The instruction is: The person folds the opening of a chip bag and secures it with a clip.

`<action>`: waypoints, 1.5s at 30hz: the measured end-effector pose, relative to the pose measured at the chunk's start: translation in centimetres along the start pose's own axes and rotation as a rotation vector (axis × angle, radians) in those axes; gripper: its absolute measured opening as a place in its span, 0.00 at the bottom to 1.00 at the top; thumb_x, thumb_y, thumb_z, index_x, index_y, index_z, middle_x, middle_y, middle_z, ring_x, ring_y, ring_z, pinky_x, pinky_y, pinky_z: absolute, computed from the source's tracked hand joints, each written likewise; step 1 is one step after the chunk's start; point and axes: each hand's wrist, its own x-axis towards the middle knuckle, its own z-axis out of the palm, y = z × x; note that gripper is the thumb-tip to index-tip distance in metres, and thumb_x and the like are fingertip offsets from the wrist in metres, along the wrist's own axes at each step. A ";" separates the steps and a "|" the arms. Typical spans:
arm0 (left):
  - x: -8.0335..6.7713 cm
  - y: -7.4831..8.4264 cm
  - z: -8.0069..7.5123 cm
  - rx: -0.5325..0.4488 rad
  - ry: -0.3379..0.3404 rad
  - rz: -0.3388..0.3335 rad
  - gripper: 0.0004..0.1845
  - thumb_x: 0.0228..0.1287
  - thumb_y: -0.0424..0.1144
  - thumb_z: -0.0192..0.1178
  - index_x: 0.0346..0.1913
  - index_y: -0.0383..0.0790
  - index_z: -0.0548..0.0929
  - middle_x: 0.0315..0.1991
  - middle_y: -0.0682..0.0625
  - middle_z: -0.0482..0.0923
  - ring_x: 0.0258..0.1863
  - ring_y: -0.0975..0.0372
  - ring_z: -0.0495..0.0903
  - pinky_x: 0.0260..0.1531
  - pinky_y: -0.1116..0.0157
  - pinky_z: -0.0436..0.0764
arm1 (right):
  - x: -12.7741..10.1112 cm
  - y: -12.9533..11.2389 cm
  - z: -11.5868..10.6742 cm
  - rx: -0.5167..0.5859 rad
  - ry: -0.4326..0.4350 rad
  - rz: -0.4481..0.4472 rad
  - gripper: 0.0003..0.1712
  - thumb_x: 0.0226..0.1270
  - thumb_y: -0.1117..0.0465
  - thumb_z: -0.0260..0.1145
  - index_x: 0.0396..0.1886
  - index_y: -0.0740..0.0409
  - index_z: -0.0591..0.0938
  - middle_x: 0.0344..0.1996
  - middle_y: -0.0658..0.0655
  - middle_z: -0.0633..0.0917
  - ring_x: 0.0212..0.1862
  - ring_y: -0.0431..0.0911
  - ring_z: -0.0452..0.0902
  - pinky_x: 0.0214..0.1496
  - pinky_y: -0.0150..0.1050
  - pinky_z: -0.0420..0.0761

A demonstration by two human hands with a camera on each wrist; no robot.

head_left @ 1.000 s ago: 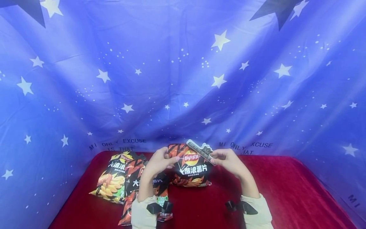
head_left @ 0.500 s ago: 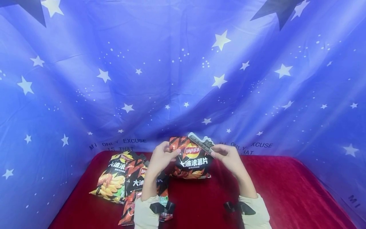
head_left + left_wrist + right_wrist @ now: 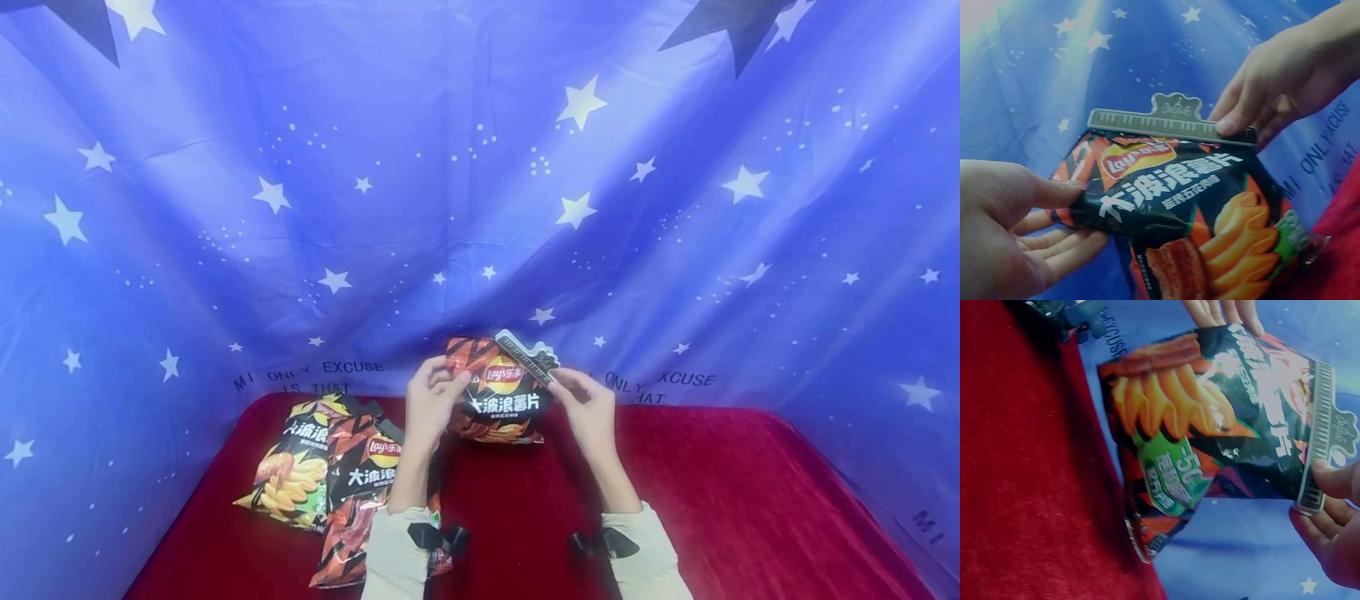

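Note:
A black and orange bag of potato chips is held up near the far side of the table, its printed front toward me. Along its top edge sits a bag clip with a piano-key pattern and a scalloped tab. My left hand pinches the bag's left side, thumb in front and fingers behind. With thumb and fingers, my right hand pinches the right end of the clip, as the right wrist view shows. Whether the clip's whole length grips the bag cannot be told.
On the left of the red cloth-covered table lie a chip bag with yellow chips printed on it and another chip bag, partly behind my left forearm. Dark clip-like pieces show at their tops. A blue star-printed curtain surrounds the table.
Both hands have risen, lifting the chip bag and its clip upward in the head view. The hands have drawn slightly closer together. The bags on the left stay put.

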 end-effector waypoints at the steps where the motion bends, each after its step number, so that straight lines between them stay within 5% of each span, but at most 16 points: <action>1: 0.1 -0.2 0.1 -0.008 0.006 0.002 0.22 0.61 0.24 0.67 0.59 0.26 0.77 0.36 0.44 0.82 0.28 0.68 0.82 0.33 0.68 0.88 | 0.0 0.2 0.1 0.000 0.013 -0.002 0.14 0.63 0.74 0.71 0.49 0.69 0.87 0.47 0.73 0.87 0.35 0.30 0.83 0.40 0.26 0.85; 7: 0.3 -1.3 0.3 0.005 0.020 -0.001 0.25 0.62 0.24 0.66 0.62 0.25 0.75 0.39 0.40 0.82 0.30 0.68 0.82 0.36 0.67 0.88 | -0.1 0.9 0.5 -0.030 0.046 -0.008 0.14 0.63 0.74 0.70 0.49 0.69 0.86 0.47 0.71 0.88 0.36 0.27 0.82 0.42 0.23 0.84; 19: 0.7 -2.3 -0.4 0.018 0.007 -0.063 0.28 0.66 0.26 0.64 0.67 0.25 0.71 0.44 0.39 0.79 0.33 0.68 0.82 0.40 0.64 0.89 | -0.2 1.5 0.5 -0.083 -0.032 -0.017 0.16 0.66 0.69 0.70 0.53 0.64 0.86 0.51 0.68 0.88 0.39 0.31 0.82 0.43 0.22 0.82; 27: 0.7 -2.5 -0.5 0.037 -0.015 -0.115 0.31 0.65 0.25 0.64 0.70 0.28 0.69 0.44 0.37 0.81 0.36 0.64 0.84 0.44 0.61 0.89 | 0.0 1.8 0.5 -0.168 -0.092 -0.009 0.20 0.67 0.70 0.68 0.59 0.63 0.84 0.57 0.66 0.86 0.53 0.56 0.85 0.50 0.23 0.81; 36: 0.3 -2.6 -0.4 0.140 -0.073 -0.132 0.33 0.65 0.28 0.64 0.71 0.26 0.66 0.54 0.28 0.80 0.52 0.44 0.85 0.48 0.56 0.87 | -0.1 2.2 0.7 -0.090 -0.234 0.108 0.34 0.71 0.69 0.65 0.74 0.62 0.69 0.72 0.69 0.71 0.66 0.67 0.75 0.66 0.48 0.79; 40: 0.2 -2.6 -0.5 0.162 -0.096 -0.143 0.30 0.65 0.28 0.63 0.69 0.26 0.69 0.55 0.29 0.82 0.54 0.43 0.85 0.51 0.58 0.86 | -0.2 2.3 0.8 -0.050 -0.287 0.152 0.35 0.72 0.69 0.64 0.76 0.63 0.65 0.76 0.69 0.65 0.69 0.69 0.71 0.69 0.52 0.75; 45: 0.3 -2.7 -0.3 0.163 -0.097 -0.160 0.29 0.64 0.28 0.63 0.68 0.27 0.71 0.55 0.31 0.83 0.55 0.45 0.85 0.53 0.58 0.85 | -0.2 2.5 0.9 -0.068 -0.314 0.186 0.32 0.71 0.68 0.65 0.74 0.64 0.69 0.72 0.73 0.70 0.69 0.69 0.71 0.71 0.55 0.73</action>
